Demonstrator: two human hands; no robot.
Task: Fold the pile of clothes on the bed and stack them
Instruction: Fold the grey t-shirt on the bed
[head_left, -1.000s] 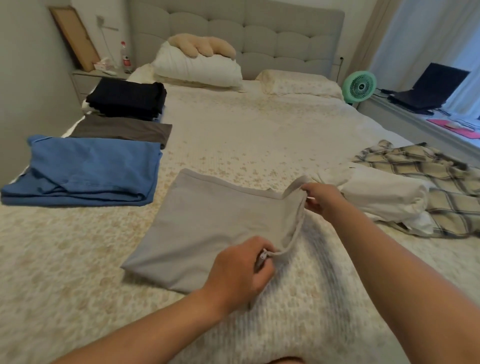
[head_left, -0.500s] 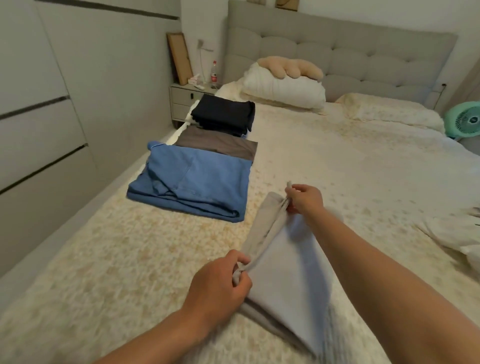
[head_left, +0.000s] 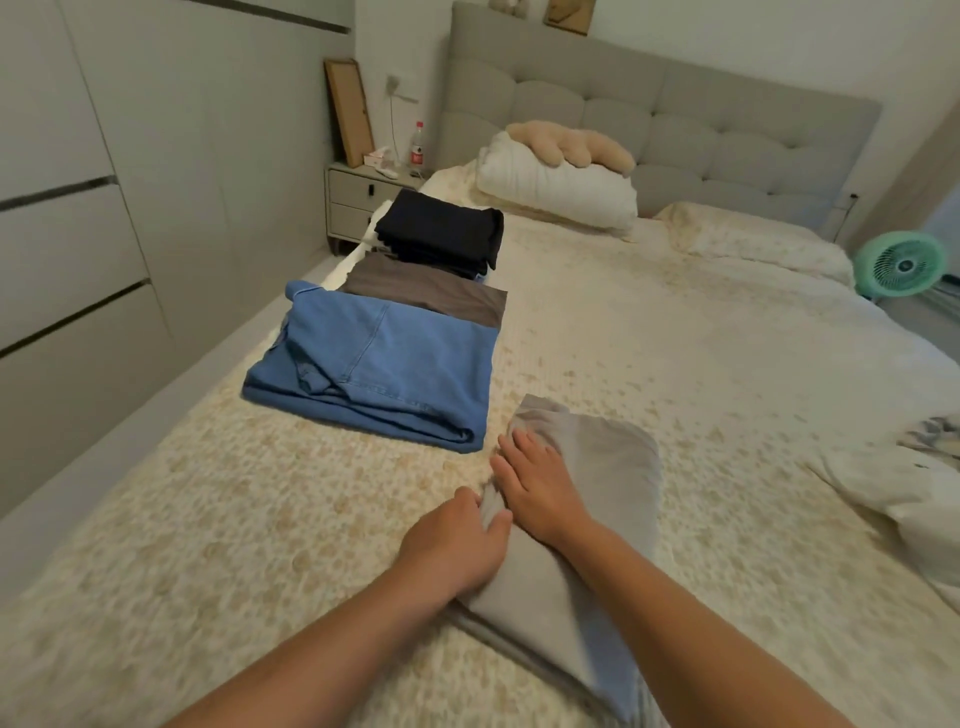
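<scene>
At the top of my view a grey padded headboard (head_left: 675, 119) spans the wall. Below it I see a white pillow (head_left: 556, 187) with a beige plush cushion (head_left: 571, 145) lying on top. In the upper left stands a nightstand (head_left: 358, 202) carrying a red-capped bottle (head_left: 417, 145), with a wooden frame (head_left: 349, 111) leaning behind it. A green fan (head_left: 901, 265) sits at the right edge.
</scene>
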